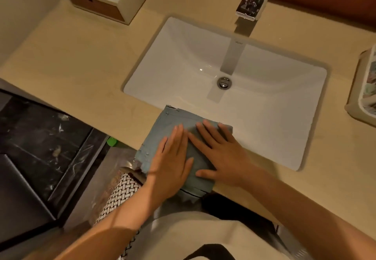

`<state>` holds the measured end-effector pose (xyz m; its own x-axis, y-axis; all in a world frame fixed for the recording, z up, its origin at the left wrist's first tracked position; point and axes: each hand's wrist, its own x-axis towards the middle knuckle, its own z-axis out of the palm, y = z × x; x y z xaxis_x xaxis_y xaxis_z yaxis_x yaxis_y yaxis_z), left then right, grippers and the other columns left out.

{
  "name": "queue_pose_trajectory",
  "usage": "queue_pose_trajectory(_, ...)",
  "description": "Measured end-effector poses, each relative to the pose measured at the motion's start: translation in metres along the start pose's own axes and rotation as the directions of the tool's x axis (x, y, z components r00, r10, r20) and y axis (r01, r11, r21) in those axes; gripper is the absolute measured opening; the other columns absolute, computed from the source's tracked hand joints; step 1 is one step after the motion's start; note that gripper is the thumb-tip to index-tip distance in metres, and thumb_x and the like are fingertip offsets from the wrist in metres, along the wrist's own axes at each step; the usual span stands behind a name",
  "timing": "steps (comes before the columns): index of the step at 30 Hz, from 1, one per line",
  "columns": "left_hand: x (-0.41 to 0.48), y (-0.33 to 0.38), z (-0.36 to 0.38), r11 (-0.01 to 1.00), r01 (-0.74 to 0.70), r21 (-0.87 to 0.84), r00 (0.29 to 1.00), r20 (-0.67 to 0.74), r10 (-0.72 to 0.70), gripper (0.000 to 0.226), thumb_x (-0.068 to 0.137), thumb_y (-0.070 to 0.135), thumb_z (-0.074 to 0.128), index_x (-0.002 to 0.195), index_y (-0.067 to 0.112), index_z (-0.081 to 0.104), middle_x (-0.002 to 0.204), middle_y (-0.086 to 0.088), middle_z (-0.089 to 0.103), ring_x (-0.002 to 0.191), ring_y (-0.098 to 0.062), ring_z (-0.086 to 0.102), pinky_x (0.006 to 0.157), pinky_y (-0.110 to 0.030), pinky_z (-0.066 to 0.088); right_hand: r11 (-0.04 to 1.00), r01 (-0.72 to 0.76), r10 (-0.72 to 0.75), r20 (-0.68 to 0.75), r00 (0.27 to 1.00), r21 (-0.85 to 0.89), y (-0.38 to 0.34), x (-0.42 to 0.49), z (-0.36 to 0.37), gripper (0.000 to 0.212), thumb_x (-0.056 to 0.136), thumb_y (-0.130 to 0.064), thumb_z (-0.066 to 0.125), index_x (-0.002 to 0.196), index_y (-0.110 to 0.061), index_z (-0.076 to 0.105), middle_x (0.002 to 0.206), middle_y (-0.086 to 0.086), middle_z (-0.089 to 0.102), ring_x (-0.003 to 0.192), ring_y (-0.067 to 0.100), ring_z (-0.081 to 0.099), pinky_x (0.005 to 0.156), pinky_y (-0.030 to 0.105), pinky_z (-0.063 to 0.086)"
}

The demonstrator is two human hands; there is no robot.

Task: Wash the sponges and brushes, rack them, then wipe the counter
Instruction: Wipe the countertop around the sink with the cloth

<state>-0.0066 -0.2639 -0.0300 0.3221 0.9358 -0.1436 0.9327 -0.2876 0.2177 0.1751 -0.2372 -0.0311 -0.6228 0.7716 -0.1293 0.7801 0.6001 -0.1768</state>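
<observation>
— Flat palms, or an actual hold?
— Flat; the left hand (pixel 171 158) and the right hand (pixel 221 154) both lie spread on the grey-blue cloth (pixel 168 125), fingers straight, nothing curled or pinched; they press it and do not grasp it; the two sets of fingertips nearly meet near the cloth's far edge.
— Where does the cloth sit?
— On the beige counter (pixel 81 66), at its front, by the near left corner of the white sink (pixel 274 121); its far edge reaches the basin's rim; its near end hangs over the counter's front edge.
— Which way does it run?
— Folded, close to square; the slightly longer side runs from the person toward the sink, the far end leaning right.
— Farther out?
— Chrome faucet (pixel 252 1) behind the basin, drain (pixel 224 82) in the middle; box (pixel 101 5) with two dark round tops at the far left; pale tray (pixel 360 88) at the right edge, contents blurred.
</observation>
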Motion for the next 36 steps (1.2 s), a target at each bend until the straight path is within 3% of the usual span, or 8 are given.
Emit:
queue_pose_trajectory(6,0.003,-0.044,-0.006,0.998,-0.046,0.052,0.999,0.005,0.046,0.06,0.097,0.041,0.007,0.139,0.001,0.025,0.146,-0.014,0.038,0.137,-0.024,0.023,0.113,-0.035,0.009,0.996,0.0,-0.001,0.011,1.0,0.085,-0.024,0.036,0.002,0.089,0.081,-0.074,0.025,0.148,-0.016,0.016,0.154,0.009,0.016,0.142,0.022,0.008,0.112,0.046,0.003)
queue_pose_trajectory(10,0.013,-0.102,-0.023,0.996,-0.078,-0.033,0.997,-0.024,0.077,0.064,0.091,0.039,0.034,0.142,0.0,0.028,0.15,-0.012,0.027,0.14,-0.02,0.016,0.114,-0.029,0.008,0.993,-0.002,0.0,0.02,1.0,0.114,-0.049,0.086,0.001,0.089,0.08,-0.071,0.029,0.147,-0.013,0.019,0.154,0.013,0.022,0.144,0.027,0.012,0.11,0.048,0.008)
queue_pose_trajectory(13,0.016,-0.144,-0.033,0.998,-0.037,-0.041,0.999,-0.019,0.036,0.068,0.091,0.043,0.032,0.147,0.01,0.014,0.153,-0.007,0.016,0.144,-0.009,-0.001,0.116,-0.024,0.0,0.991,0.007,-0.013,0.043,0.999,0.136,-0.067,0.126,-0.004,0.087,0.08,-0.07,0.027,0.146,-0.013,0.024,0.153,0.014,0.026,0.142,0.031,0.019,0.11,0.048,0.008)
queue_pose_trajectory(18,0.03,-0.205,-0.043,0.995,-0.025,0.1,1.0,-0.008,0.026,0.072,0.09,0.042,0.027,0.148,0.024,-0.012,0.152,-0.006,0.016,0.143,-0.003,-0.014,0.115,-0.028,0.002,0.989,0.013,-0.02,0.048,0.999,0.146,-0.092,0.184,-0.005,0.088,0.079,-0.069,0.02,0.144,-0.01,0.03,0.151,0.015,0.029,0.141,0.029,0.02,0.113,0.049,0.009)
queue_pose_trajectory(24,0.047,-0.279,-0.067,0.989,0.013,0.15,1.0,0.021,-0.016,0.066,0.093,0.039,0.026,0.149,0.015,0.001,0.154,-0.006,0.012,0.143,-0.003,-0.016,0.115,-0.026,-0.002,0.98,0.114,-0.125,0.055,0.991,0.162,-0.114,0.26,-0.021,0.093,0.076,-0.068,0.005,0.148,-0.008,-0.003,0.156,0.014,-0.008,0.137,0.026,-0.023,0.108,0.043,-0.02)
queue_pose_trajectory(28,0.058,-0.317,-0.072,0.989,0.032,0.146,0.999,0.031,-0.037,0.067,0.091,0.043,0.027,0.148,0.011,0.009,0.154,-0.004,0.008,0.142,-0.002,-0.019,0.116,-0.028,0.0,0.992,0.05,-0.054,0.031,0.998,0.115,-0.13,0.298,-0.023,0.09,0.08,-0.068,0.013,0.145,-0.007,0.012,0.154,0.016,0.017,0.144,0.028,0.009,0.113,0.045,0.002)
queue_pose_trajectory(31,0.065,-0.347,-0.08,0.991,0.057,0.123,0.998,0.03,-0.061,0.07,0.093,0.055,0.013,0.148,0.013,0.007,0.155,-0.002,0.004,0.144,-0.01,-0.004,0.117,-0.03,0.001,0.981,0.14,-0.15,0.064,0.987,0.136,-0.135,0.332,-0.027,0.09,0.088,-0.067,0.025,0.143,-0.009,-0.016,0.156,0.013,-0.014,0.144,0.027,-0.015,0.11,0.04,-0.018)
queue_pose_trajectory(36,0.075,-0.386,-0.093,0.99,0.101,0.094,0.995,0.01,-0.103,0.074,0.09,0.06,0.001,0.148,0.014,0.006,0.155,-0.001,0.003,0.144,-0.013,0.002,0.117,-0.03,0.001,0.979,0.15,-0.162,0.078,0.984,0.137,-0.146,0.38,-0.032,0.092,0.088,-0.067,0.026,0.145,-0.011,-0.02,0.155,0.012,-0.022,0.143,0.026,-0.022,0.107,0.04,-0.023)
